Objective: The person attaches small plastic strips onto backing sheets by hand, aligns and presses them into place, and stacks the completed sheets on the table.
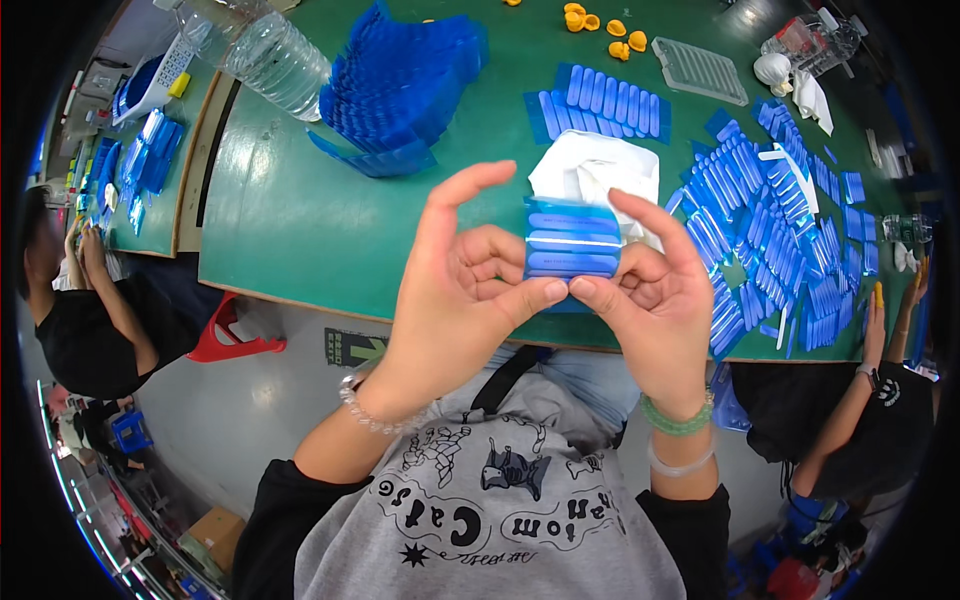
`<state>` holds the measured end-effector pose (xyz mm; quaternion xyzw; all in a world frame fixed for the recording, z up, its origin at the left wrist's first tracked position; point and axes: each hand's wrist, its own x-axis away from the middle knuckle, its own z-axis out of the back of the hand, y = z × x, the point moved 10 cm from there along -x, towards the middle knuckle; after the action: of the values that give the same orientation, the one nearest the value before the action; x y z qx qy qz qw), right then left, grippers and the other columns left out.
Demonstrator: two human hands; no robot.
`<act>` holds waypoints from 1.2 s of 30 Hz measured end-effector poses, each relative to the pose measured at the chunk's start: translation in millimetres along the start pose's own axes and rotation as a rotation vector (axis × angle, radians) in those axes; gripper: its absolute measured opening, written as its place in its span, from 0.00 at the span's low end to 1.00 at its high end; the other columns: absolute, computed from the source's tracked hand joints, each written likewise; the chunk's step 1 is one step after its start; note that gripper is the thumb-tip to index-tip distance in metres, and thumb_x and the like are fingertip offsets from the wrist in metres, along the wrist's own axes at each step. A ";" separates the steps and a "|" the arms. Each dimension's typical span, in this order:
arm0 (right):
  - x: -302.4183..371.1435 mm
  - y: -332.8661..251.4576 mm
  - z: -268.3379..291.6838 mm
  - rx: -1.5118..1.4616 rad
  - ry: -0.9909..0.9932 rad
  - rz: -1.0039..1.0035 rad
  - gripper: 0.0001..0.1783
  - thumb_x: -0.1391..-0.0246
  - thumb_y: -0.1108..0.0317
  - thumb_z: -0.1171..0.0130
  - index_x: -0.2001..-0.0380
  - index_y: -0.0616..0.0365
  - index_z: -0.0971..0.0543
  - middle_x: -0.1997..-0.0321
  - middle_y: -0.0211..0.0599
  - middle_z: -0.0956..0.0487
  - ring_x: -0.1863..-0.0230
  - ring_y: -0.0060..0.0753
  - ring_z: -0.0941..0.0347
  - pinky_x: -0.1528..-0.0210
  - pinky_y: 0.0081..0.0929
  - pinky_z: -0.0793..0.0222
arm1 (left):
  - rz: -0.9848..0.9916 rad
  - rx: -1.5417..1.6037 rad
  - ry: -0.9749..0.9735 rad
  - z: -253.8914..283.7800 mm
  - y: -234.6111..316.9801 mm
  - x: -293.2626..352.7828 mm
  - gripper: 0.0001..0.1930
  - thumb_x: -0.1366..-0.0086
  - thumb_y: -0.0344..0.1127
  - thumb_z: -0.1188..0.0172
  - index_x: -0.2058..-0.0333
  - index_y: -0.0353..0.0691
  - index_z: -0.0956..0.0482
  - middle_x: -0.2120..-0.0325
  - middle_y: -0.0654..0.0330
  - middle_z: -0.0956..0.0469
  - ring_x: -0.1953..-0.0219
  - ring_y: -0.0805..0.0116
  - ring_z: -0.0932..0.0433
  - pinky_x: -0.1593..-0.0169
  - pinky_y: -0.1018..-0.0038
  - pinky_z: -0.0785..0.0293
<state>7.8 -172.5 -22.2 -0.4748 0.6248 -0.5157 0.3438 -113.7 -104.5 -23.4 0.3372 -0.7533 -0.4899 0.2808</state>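
Observation:
Over the front edge of the green table, I hold up a small piece of glossy blue film with long rounded strips across it. My left hand grips its left side between the thumb and curled fingers, with the index finger raised. At the right side, my right hand pinches it the same way. Both thumb tips meet near its lower edge. Just behind the film lies a crumpled white tissue. Beyond that, a flat blue sheet of similar strips rests on the table.
A fanned stack of blue film stands beside a large clear bottle at far left. Many loose blue strip sheets cover the right side. Yellow finger cots and a clear tray lie farther back. Co-workers sit on both sides.

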 end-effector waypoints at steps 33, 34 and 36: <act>23.7 -11.3 24.9 0.914 0.141 0.095 0.12 0.52 0.80 0.38 0.61 0.63 0.21 0.65 0.36 0.24 0.67 0.28 0.26 0.65 0.22 0.30 | -0.023 -0.423 0.053 40.2 -4.0 16.0 0.09 0.39 0.22 0.41 0.58 0.34 0.22 0.61 0.64 0.28 0.66 0.81 0.28 0.66 0.85 0.31; 25.7 -10.5 26.0 0.914 0.141 0.097 0.12 0.52 0.80 0.38 0.61 0.63 0.21 0.65 0.36 0.24 0.67 0.28 0.26 0.65 0.22 0.30 | -0.025 -0.423 0.054 38.5 -4.7 14.1 0.09 0.39 0.22 0.41 0.58 0.34 0.22 0.61 0.64 0.28 0.66 0.81 0.28 0.66 0.85 0.31; 28.2 -5.0 29.3 0.521 0.111 0.100 0.12 0.49 0.80 0.40 0.59 0.65 0.22 0.65 0.35 0.25 0.67 0.21 0.27 0.67 0.17 0.31 | -0.177 -0.491 -0.015 22.0 4.9 8.6 0.08 0.39 0.25 0.40 0.60 0.35 0.21 0.63 0.63 0.30 0.66 0.80 0.28 0.67 0.84 0.31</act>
<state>27.2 -208.6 -22.4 -0.3099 0.5116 -0.6667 0.4447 -136.7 -97.7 -26.1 0.3199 -0.5815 -0.6831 0.3048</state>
